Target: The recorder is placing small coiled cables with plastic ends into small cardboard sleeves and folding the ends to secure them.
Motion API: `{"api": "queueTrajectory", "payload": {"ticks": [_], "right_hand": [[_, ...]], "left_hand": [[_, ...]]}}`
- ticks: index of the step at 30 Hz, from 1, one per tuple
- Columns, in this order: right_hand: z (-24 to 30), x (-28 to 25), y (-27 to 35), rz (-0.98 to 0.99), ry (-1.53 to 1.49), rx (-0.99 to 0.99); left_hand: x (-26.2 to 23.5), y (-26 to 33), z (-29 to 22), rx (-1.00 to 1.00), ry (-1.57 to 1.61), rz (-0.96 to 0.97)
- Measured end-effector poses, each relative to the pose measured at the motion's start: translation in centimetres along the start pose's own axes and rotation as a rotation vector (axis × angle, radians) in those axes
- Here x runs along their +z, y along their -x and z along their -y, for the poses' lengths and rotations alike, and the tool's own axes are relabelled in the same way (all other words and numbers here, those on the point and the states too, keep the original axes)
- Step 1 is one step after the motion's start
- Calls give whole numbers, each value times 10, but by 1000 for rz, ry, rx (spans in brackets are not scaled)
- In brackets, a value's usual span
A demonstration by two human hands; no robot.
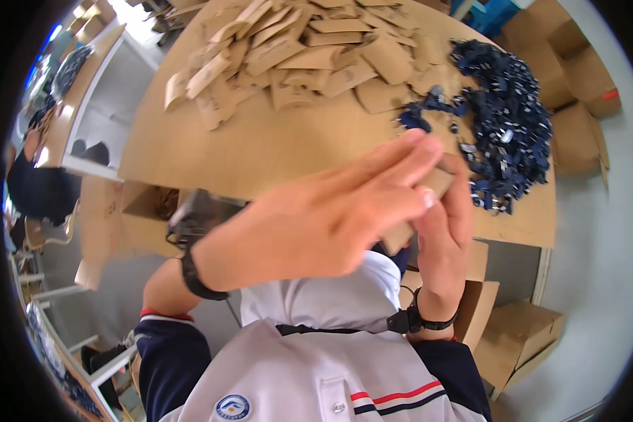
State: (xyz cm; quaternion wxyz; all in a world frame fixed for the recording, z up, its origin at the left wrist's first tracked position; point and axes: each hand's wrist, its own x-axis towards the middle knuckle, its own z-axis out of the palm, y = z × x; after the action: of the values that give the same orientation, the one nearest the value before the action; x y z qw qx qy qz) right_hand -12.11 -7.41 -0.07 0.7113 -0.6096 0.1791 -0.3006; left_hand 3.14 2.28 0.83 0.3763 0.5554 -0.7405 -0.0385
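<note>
A small brown cardboard pillow box (398,238) is between my hands, in front of my waist and above the near table edge. My right hand (444,232) grips it from the right, with thumb and fingers bent round it. My left hand (316,218) reaches over it from the left, its fingers stretched out and lying across the box. The back of that hand hides much of the box, and motion blurs it somewhat. Beyond my fingertips lie dark blue small items with shiny metal bits (510,133), heaped on the table's right side.
Many similar brown pillow boxes (309,53) are piled at the far side of the wooden table (260,155). Open cardboard cartons (520,337) stand at the lower right, with others (563,63) along the right wall. Another person (42,190) is at the far left, near another table.
</note>
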Motion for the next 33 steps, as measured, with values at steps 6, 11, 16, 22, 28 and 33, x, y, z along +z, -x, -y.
{"api": "queueTrajectory", "payload": {"ticks": [6, 11, 16, 22, 28, 33], "right_hand": [[19, -16, -1, -10, 123, 117], [3, -16, 0, -30, 574, -435], [10, -31, -9, 43, 1165, -1102], [5, -25, -20, 48, 1013, -1120], [-5, 2, -14, -221, 615, -821], [-19, 9, -12, -248, 517, -900]], "left_hand": [[-18, -5, 15, -129, 430, 237], [-12, -8, 7, -256, -56, -118], [-11, -15, -8, -580, 554, -41], [-2, -9, 3, -344, 420, -215], [33, -5, -8, -378, 342, -540], [48, -9, -14, -172, 215, -744]]}}
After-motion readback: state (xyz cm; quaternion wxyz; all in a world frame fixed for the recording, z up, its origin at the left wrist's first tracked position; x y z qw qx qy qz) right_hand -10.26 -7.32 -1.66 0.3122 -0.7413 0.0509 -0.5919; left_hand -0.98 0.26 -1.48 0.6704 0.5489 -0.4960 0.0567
